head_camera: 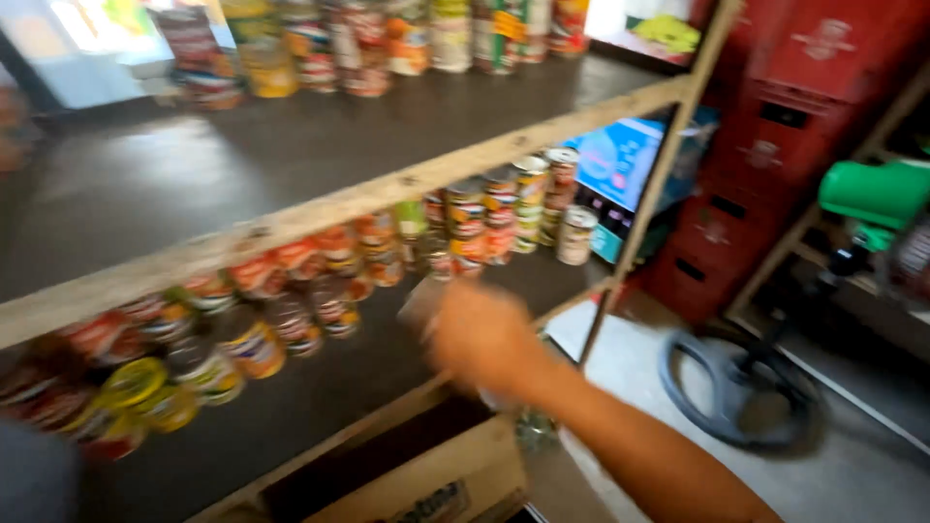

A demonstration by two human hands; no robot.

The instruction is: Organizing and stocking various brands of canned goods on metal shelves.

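Note:
My right hand reaches from the lower right over the dark middle shelf. It is blurred and closed around a small can, whose pale end sticks out to the left of my fingers. The can is just in front of a row of tins with red, orange and yellow labels that runs along the back of this shelf. More tins lie bunched at the left end. My left hand is out of sight.
A wooden-edged upper shelf carries more tins at its back. An open cardboard box sits below the hand. Red crates are stacked at the right, beside a green fan whose round base rests on the floor.

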